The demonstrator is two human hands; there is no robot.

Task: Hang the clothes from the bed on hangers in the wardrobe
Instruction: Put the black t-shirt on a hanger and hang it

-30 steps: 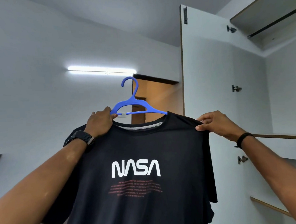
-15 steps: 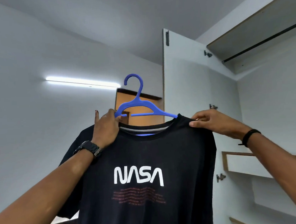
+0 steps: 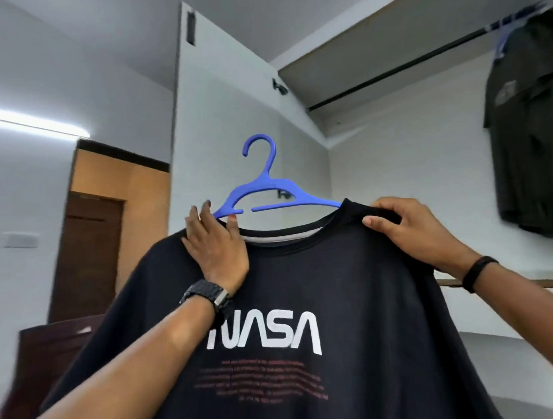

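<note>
Blue plastic hanger (image 3: 269,195) ends hidden inside black NASA T-shirt (image 3: 307,304) | left hand (image 3: 216,248) pinched its shoulder, right hand (image 3: 412,230) pinched the other | white wardrobe's dark rail (image 3: 390,73) blurred

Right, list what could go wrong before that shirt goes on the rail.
1. The blue hanger shows bare above the collar at the left hand, so the black NASA shirt may sit unevenly and slip.
2. The rail sits high, and the hook could miss.
3. It could crowd the dark hung shirt.
</note>
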